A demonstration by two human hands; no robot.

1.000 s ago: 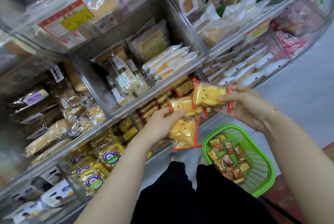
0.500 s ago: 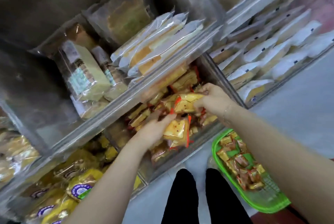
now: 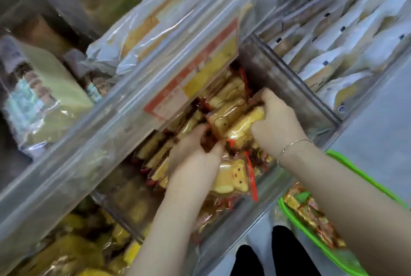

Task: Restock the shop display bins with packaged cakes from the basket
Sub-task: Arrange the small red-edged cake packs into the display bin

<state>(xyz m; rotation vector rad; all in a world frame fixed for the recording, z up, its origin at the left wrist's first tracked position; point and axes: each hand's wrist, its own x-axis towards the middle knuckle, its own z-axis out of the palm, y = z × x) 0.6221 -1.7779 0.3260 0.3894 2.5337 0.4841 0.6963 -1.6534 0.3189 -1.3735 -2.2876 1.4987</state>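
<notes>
Your right hand [image 3: 275,120] has its fingers curled tight over a bear-shaped packaged cake [image 3: 242,126], pressing it into the far right of the clear display bin [image 3: 289,88]. Your left hand [image 3: 195,153] pinches between packs just beside it. These look light and soft in slippery film: grip across the flat faces, gently. More wait in the green basket [image 3: 347,162], near right.

Red-yellow price label [image 3: 193,71] on clear bin front: print blurred, unreadable.
</notes>
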